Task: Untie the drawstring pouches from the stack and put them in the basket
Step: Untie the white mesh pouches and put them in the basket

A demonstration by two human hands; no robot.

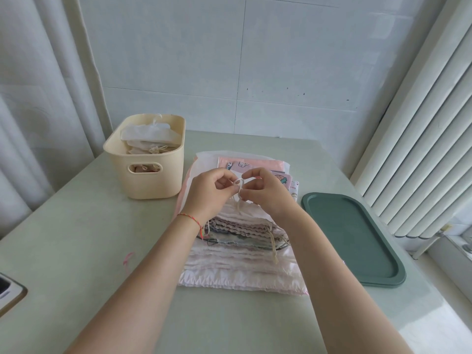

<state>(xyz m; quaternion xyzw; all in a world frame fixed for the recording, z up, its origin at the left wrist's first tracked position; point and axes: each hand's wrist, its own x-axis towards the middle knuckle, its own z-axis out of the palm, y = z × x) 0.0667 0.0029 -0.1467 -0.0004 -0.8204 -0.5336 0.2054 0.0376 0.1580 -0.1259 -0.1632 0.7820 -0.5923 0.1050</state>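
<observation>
A cream drawstring (238, 186) is looped between the two hands, just above the stack of pouches (242, 241) that lies on the pale green surface (76, 238). The left hand (212, 191) pinches one side of the loop with curled fingers (224, 185), and the right hand (265, 192) pinches the other side, its fingers (249, 176) bent round the cord. The cord's ends trail down from the fingers onto the gathered top of the uppermost pouch. The stack spreads below and beyond both hands, with more knotted cords hanging at its right edge. To the left of the fingers and farther back stands the cream basket (150, 180), holding several pouches. To the right of the fingers a dark green tray (357, 241) lies flat beside the stack. A red thread bracelet (190, 218) circles the left wrist.
</observation>
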